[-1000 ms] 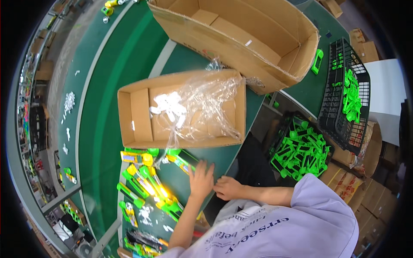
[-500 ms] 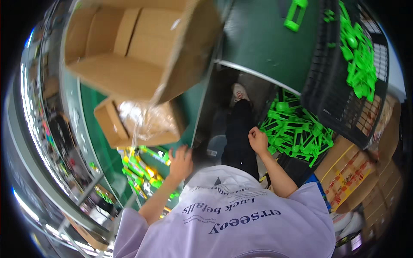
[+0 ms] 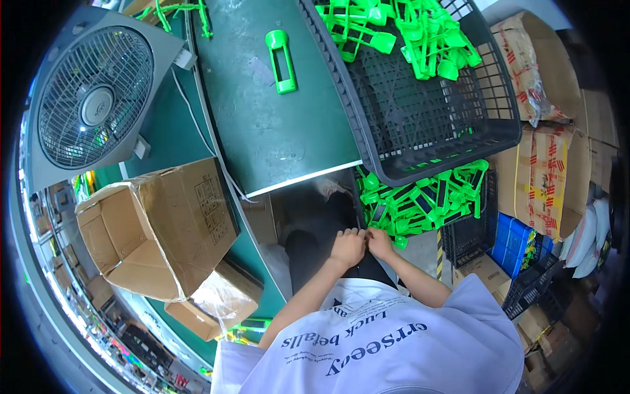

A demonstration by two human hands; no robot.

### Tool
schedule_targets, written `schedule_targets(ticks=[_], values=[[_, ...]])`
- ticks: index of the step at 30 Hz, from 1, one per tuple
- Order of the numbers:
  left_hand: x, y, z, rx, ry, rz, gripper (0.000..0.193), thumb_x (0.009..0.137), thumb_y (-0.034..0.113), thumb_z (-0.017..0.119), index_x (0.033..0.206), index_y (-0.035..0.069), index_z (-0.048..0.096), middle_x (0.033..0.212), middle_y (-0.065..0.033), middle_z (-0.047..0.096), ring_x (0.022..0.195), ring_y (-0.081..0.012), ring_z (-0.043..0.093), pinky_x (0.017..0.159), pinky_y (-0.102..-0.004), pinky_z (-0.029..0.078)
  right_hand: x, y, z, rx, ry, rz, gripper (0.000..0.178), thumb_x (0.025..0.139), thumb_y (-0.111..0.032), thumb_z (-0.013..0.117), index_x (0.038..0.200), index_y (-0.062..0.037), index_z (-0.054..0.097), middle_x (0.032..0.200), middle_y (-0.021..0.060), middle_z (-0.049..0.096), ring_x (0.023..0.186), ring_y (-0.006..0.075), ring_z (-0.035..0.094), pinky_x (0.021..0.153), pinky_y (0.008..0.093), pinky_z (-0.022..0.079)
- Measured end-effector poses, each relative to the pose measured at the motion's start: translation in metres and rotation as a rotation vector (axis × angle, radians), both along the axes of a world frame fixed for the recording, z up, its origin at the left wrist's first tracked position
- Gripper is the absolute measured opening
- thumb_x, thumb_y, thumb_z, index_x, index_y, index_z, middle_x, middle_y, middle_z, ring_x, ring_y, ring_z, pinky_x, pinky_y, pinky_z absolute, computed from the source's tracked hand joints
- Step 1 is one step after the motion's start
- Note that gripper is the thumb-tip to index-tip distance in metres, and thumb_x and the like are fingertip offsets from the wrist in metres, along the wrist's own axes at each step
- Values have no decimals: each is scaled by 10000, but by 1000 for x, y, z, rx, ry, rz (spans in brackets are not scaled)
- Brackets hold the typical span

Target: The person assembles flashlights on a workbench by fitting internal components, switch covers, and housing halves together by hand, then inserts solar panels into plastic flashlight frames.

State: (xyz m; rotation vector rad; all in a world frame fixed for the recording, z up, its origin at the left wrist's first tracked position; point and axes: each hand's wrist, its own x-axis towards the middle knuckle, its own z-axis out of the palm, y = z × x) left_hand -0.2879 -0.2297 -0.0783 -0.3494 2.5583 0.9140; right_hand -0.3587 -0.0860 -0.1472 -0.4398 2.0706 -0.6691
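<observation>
My left hand (image 3: 348, 247) and my right hand (image 3: 380, 244) are close together over my lap, fingers curled inward. Whatever they pinch between them, if anything, is hidden or too small to make out. Just beyond my right hand lies a heap of bright green plastic frames with dark inserts (image 3: 426, 200), piled below a black plastic crate (image 3: 420, 165). More green plastic pieces (image 3: 430, 36) fill the far part of that crate. A single green plastic frame (image 3: 283, 62) lies by itself on the green tabletop (image 3: 249, 141).
On the left stand a grey box fan (image 3: 95, 98), an open cardboard box (image 3: 177, 230) and a smaller carton with clear plastic (image 3: 226, 295). Large cartons (image 3: 551, 177), a blue crate (image 3: 512, 240) and white sacks (image 3: 596, 236) are at the right. A cable (image 3: 197, 125) runs along the table.
The view has turned toward the right, bringing the fan into sight. My left hand has left the table side with the yellow-green packages and come beside my right hand.
</observation>
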Motion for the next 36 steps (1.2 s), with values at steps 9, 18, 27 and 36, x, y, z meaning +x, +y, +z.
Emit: schedule_targets(ticks=[9,18,27,36], values=[[-23,-58,-51,-215,24,42,243,824,140,549,1048,49,532,879,-183,673,804,-347,661,668,-491,517,-3,-102,-62,-301,232,-220,263,868,-257,559,895,-18,664,860,239,660,834,437,632,706,486,480],[71,6,-23,-457,313,81,214,788,122,557,1000,89,561,860,-167,647,863,-375,625,722,-485,476,69,-50,-28,-595,101,-183,271,860,-224,523,924,-3,667,907,257,655,885,437,627,739,496,479],[139,98,45,-323,328,199,439,832,95,613,1251,56,488,1041,-208,621,983,-379,604,816,-444,495,96,30,3,-894,-2,-220,211,843,-89,581,1023,19,605,755,131,679,618,142,619,580,305,482],[5,-145,49,-211,670,909,257,860,205,641,886,-49,660,766,-152,682,685,-210,658,669,-350,510,94,23,2,-755,261,247,117,817,-177,602,904,-110,642,731,138,669,688,357,654,647,473,517]])
